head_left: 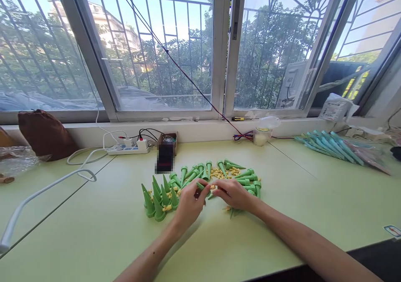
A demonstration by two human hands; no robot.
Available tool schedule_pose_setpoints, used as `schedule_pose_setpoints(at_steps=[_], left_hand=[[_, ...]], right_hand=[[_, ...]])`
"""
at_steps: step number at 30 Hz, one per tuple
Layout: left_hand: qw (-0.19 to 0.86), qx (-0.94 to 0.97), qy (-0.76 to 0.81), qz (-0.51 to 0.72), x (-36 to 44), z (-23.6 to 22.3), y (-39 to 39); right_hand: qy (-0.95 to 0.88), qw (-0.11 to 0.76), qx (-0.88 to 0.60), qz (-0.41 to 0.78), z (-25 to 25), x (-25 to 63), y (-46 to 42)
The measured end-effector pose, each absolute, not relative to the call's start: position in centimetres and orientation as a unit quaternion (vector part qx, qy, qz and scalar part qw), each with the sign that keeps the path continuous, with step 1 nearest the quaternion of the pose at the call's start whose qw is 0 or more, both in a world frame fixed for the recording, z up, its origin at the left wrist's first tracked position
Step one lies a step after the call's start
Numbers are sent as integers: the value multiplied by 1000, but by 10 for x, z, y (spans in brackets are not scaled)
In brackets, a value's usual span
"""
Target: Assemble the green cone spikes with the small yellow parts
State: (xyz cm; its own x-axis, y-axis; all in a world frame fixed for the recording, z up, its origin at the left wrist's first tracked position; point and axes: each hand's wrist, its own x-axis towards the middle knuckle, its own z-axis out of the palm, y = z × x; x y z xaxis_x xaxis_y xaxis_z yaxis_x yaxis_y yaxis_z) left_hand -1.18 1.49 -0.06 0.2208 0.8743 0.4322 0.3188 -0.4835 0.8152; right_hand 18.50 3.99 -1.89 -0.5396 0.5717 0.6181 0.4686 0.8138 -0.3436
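My left hand [191,198] is closed around a green plastic watering spike [200,186], which shows between thumb and fingers. Close against it, my right hand [232,195] pinches a small yellow plastic piece [213,187] at the fingertips. Whether that piece touches the spike is hard to make out. Several finished-looking green cones [159,209] stand point up to the left of my left hand, with yellow bits among them. Behind both hands, more green spikes [209,169] lie in an arc around a pile of loose yellow pieces [224,173]. Other spikes [257,188] lie beyond my right hand.
A dark, blurred-out object [165,158] leans on a small box at the back. Left of it sits a white power strip [128,150]. A white curved rod [40,196] crosses the left side. Bagged turquoise strips [333,146] and a jar [261,137] are toward the right.
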Motion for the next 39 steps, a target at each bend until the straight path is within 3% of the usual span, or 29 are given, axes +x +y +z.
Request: schedule_pose_setpoints(at_steps=[7, 16, 24, 29, 39], left_hand=[[384, 609, 331, 609, -11, 12, 15], [395, 590, 308, 633, -9, 14, 13], [351, 647, 290, 612, -9, 7, 13], [306, 651, 373, 585, -9, 4, 13], [171, 751, 479, 422, -16, -2, 19]], right_hand=[[-830, 457, -318, 44, -18, 188, 42], [-849, 427, -305, 68, -22, 189, 46], [-852, 414, -312, 73, -22, 189, 46], [-852, 409, -316, 78, -21, 189, 45], [-844, 417, -330, 70, -22, 189, 47]])
